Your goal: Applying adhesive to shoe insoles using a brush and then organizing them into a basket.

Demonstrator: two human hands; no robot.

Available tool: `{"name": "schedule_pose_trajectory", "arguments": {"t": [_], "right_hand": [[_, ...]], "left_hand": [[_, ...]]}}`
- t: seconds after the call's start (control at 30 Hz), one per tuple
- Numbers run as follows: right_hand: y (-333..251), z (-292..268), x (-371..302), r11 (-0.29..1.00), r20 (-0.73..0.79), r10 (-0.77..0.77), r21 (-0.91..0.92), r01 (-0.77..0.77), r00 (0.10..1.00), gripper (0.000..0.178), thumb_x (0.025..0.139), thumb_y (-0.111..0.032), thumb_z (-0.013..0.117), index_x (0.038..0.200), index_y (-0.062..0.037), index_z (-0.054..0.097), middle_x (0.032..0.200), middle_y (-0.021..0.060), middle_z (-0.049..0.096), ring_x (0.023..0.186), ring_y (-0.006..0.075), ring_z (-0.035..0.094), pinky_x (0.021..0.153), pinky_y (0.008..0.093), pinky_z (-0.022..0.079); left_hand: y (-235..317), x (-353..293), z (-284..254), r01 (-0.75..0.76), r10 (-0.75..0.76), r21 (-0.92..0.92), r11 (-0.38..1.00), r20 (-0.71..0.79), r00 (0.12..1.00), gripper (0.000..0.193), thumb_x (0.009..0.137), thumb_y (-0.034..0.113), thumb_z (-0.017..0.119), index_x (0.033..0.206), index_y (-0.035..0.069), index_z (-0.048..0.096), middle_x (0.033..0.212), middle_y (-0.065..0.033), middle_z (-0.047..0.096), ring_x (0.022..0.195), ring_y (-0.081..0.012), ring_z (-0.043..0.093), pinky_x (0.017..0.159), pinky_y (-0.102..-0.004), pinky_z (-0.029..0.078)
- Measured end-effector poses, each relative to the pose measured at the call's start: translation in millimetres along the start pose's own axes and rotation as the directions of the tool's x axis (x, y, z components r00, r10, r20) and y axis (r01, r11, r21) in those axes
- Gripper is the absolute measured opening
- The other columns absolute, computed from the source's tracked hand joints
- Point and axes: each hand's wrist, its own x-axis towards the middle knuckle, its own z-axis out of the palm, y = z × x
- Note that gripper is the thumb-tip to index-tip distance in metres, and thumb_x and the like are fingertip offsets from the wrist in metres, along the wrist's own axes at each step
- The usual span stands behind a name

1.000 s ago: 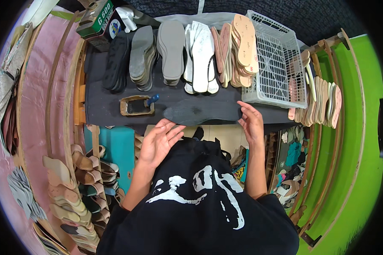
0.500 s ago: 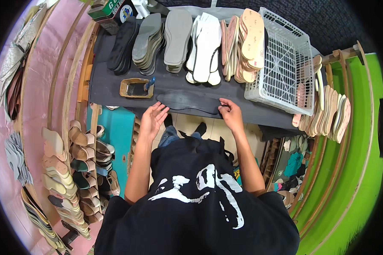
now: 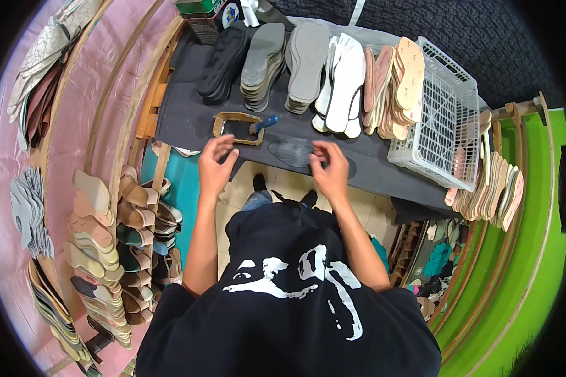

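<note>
A dark, shiny insole-shaped piece (image 3: 289,152) lies flat along the front edge of the black-covered table. Over its right part hovers my right hand (image 3: 330,171), thumb and fingers apart, covering some of it; no held thing shows there. My left hand (image 3: 216,166) is raised at the table edge, off the piece's left end, fingers spread and holding nothing. Both hands are slightly smeared by motion. Just beyond the left hand stands a small brown-rimmed tray (image 3: 217,129) with dark contents, and a blue-handled brush (image 3: 267,123) rests in it.
Stacks of black insoles (image 3: 222,63), grey insoles (image 3: 307,63), white insoles (image 3: 346,81) and tan insoles (image 3: 410,75) line the table's back. A white plastic crate (image 3: 437,113) stands at the right. Racks with shoes (image 3: 132,210) are on the left, and more insoles (image 3: 490,188) hang at the right.
My right hand has come off the dark piece's right end and moved left over it, fingers parting. My left hand has lifted away from its left end. The whole view has shifted.
</note>
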Motion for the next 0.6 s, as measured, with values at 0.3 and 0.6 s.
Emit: {"name": "schedule_pose_trajectory", "arguments": {"t": [0.3,0.6], "right_hand": [[-33,108,52,0.996,0.044,-0.088,0.032,0.086,0.995,0.034,0.094,-0.008,0.081,0.125,0.0013,0.070,0.109,0.0162,0.070,0.091,0.0286,0.071,0.081,0.0387,0.058],[-41,134,42,0.991,0.014,-0.131,0.011,0.130,0.991,0.017,0.099,-0.006,0.071,0.112,0.0033,0.071,0.104,0.0209,0.072,0.090,0.0385,0.071,0.082,0.0410,0.056]], "left_hand": [[2,67,-37,-0.267,0.179,0.383,0.884,0.251,0.951,0.113,0.068,0.023,0.102,0.164,0.006,0.045,0.168,-0.0185,0.049,0.153,-0.0397,0.050,0.126,-0.0468,0.044],[-27,86,-40,-0.163,0.100,0.209,0.964,0.281,0.954,0.093,0.067,0.011,0.100,0.152,0.008,0.061,0.151,-0.0161,0.066,0.139,-0.0384,0.063,0.117,-0.0462,0.052]]}}
